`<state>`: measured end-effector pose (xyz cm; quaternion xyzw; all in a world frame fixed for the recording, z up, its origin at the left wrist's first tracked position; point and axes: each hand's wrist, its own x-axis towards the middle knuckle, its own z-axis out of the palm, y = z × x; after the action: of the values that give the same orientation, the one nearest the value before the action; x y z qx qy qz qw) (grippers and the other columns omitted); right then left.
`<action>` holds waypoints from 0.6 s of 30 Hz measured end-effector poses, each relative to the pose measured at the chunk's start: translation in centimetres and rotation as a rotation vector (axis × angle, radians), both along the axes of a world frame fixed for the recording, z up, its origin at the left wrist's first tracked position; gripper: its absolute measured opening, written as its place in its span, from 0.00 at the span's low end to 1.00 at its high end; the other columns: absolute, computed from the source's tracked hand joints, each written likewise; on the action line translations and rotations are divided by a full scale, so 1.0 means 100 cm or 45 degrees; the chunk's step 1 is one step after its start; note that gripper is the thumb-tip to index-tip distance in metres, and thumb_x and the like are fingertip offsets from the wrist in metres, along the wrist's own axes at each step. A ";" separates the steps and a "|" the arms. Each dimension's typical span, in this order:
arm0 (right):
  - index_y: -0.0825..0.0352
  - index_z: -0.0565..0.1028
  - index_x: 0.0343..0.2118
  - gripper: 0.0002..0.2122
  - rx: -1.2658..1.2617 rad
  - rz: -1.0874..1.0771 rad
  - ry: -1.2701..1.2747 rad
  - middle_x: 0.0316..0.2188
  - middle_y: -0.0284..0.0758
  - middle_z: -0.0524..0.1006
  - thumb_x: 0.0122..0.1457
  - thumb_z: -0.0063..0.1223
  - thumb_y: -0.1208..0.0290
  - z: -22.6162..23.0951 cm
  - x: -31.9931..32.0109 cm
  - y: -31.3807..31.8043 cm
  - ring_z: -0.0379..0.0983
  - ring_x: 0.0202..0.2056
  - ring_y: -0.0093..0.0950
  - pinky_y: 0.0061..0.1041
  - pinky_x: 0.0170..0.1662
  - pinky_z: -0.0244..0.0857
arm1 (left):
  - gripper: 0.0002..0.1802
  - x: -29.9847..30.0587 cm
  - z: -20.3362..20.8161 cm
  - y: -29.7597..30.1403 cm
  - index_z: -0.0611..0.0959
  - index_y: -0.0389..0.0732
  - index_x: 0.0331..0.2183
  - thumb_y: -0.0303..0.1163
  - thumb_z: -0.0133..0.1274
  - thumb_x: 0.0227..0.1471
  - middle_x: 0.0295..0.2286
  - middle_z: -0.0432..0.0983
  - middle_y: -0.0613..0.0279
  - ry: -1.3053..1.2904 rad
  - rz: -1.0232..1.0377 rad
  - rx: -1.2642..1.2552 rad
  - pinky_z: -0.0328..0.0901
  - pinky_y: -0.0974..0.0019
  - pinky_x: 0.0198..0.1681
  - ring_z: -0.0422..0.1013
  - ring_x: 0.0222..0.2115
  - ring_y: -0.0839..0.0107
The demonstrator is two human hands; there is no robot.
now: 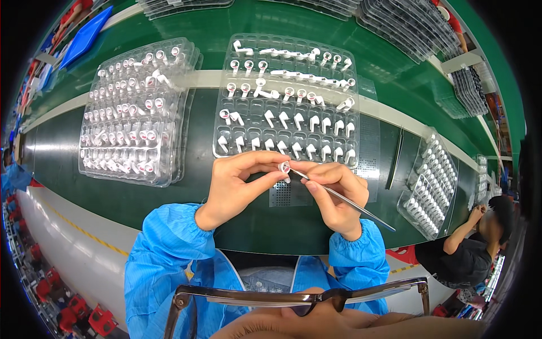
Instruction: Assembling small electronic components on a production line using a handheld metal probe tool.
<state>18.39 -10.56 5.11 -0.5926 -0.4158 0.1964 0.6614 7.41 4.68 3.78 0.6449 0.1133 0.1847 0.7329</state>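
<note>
Between the thumb and fingers of my left hand (234,183) is a white earbud shell (284,168), its round open end facing up with a bit of red inside. My right hand (339,192) grips slim metal tweezers (353,204), whose tip meets the rim of the shell. Just beyond both hands lies a clear plastic tray (221,127) with rows of white earbud shells, some standing with round ends up and others lying on their sides. Under my hands, a perforated metal plate (280,198) shows in part.
At left stands a stack of clear trays (180,121) filled with similar shells. Another filled tray (429,189) lies at right, near a dark bar (396,158). Stacked trays (403,25) line the far side, with a blue bin (86,37) at far left. A co-worker (471,248) sits at right.
</note>
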 end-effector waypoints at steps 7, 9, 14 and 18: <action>0.75 0.69 0.27 0.05 0.013 0.001 -0.024 0.31 0.46 0.76 0.49 0.52 0.89 -0.001 0.000 0.001 0.75 0.41 0.37 0.25 0.40 0.72 | 0.14 -0.001 -0.001 0.000 0.79 0.30 0.38 0.18 0.57 0.45 0.35 0.77 0.53 0.052 0.009 -0.031 0.70 0.70 0.42 0.74 0.36 0.70; 0.76 0.70 0.27 0.05 0.001 -0.009 -0.024 0.31 0.46 0.76 0.49 0.52 0.89 0.000 -0.001 0.002 0.75 0.41 0.37 0.25 0.40 0.72 | 0.14 -0.001 -0.001 0.000 0.79 0.30 0.38 0.18 0.57 0.45 0.34 0.77 0.53 0.046 0.011 -0.016 0.70 0.70 0.42 0.74 0.36 0.70; 0.76 0.70 0.27 0.05 0.000 -0.012 -0.059 0.30 0.45 0.76 0.49 0.53 0.89 -0.001 -0.001 0.002 0.75 0.41 0.38 0.26 0.40 0.72 | 0.14 -0.001 0.000 0.001 0.79 0.30 0.38 0.18 0.57 0.45 0.35 0.77 0.53 0.042 0.010 0.015 0.70 0.70 0.42 0.74 0.36 0.70; 0.76 0.70 0.27 0.05 0.000 -0.022 -0.043 0.30 0.44 0.76 0.48 0.53 0.90 0.000 -0.001 0.002 0.75 0.41 0.38 0.26 0.40 0.72 | 0.13 -0.001 0.000 0.000 0.79 0.28 0.38 0.16 0.55 0.45 0.36 0.77 0.51 0.042 0.006 0.024 0.70 0.69 0.42 0.74 0.36 0.69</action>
<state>18.25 -10.33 5.08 -0.5994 -0.4218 0.1805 0.6560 7.35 4.72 3.82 0.6546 0.1251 0.1768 0.7243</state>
